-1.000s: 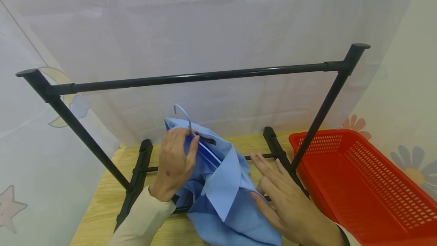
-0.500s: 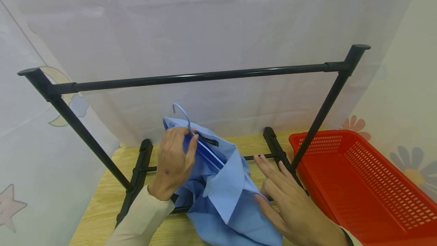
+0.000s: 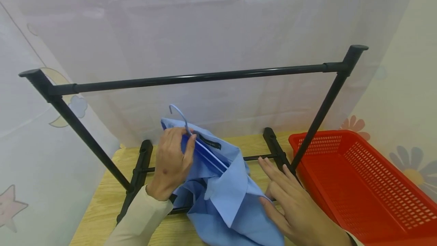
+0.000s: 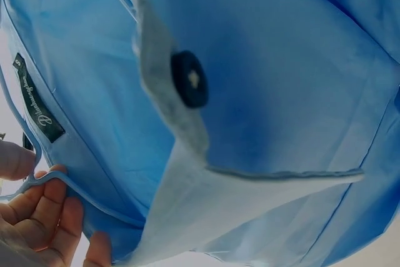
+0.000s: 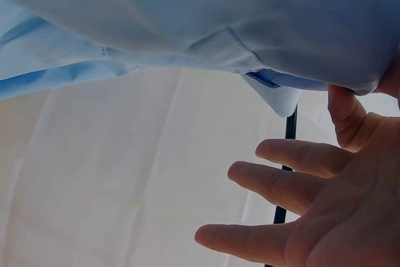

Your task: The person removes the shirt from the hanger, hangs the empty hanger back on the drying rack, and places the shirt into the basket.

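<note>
A light blue collared shirt (image 3: 235, 204) is bunched in front of me, its collar round a light blue clothes hanger (image 3: 179, 112). My left hand (image 3: 172, 158) pinches the hanger at the base of its hook, which points up to the left. In the left wrist view, the dark neck label (image 4: 39, 101) and a dark button (image 4: 189, 79) show on the shirt. My right hand (image 3: 291, 204) pinches the shirt's right shoulder side between thumb and index finger. Its other fingers (image 5: 275, 182) stand straight out, away from the cloth. The hanger's far end is hidden inside the shirt.
A black garment rack (image 3: 205, 76) stands on the wooden table (image 3: 97, 208), its top bar crossing behind and above the shirt. To the right sits a red plastic basket (image 3: 362, 177). A pale sheeted wall (image 3: 218, 22) closes off the back.
The hanger's hook and my left hand have shifted slightly left. My right hand has moved a little right with the shirt's side, spreading the collar wider.
</note>
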Action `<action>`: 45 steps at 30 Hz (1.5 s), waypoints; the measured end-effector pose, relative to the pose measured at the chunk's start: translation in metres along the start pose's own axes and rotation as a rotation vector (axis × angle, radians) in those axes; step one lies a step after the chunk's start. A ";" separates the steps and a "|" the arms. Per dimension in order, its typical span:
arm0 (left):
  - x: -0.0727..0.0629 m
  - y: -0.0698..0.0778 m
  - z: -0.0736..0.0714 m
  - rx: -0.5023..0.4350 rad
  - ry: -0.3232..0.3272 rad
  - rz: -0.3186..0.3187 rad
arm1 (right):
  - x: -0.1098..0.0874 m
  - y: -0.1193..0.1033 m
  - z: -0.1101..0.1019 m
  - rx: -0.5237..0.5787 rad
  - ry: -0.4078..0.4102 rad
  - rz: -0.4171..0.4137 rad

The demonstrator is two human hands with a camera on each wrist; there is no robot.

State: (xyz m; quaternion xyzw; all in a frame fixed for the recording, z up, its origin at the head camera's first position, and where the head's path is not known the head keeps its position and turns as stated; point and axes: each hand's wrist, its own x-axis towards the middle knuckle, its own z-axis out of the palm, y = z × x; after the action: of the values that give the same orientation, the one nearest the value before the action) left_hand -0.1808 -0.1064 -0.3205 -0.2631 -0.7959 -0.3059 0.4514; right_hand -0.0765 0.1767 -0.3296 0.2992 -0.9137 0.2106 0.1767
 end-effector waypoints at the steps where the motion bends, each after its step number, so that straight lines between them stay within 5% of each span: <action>1: 0.000 0.000 0.000 0.000 0.000 -0.001 | -0.001 0.000 0.000 0.000 -0.005 0.002; 14: 0.000 -0.001 -0.003 0.009 0.006 -0.006 | -0.005 0.004 0.000 -0.007 0.029 -0.031; 25: 0.002 -0.004 -0.004 0.023 0.071 -0.003 | -0.008 0.009 0.001 -0.028 0.062 -0.034; 45: 0.000 -0.006 -0.004 0.002 0.060 -0.062 | -0.014 0.013 0.001 -0.026 0.064 0.051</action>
State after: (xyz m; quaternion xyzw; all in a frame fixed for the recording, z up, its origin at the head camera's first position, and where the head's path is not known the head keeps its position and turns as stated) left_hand -0.1822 -0.1132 -0.3206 -0.2285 -0.7900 -0.3267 0.4657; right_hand -0.0745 0.1928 -0.3401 0.2665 -0.9177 0.2127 0.2041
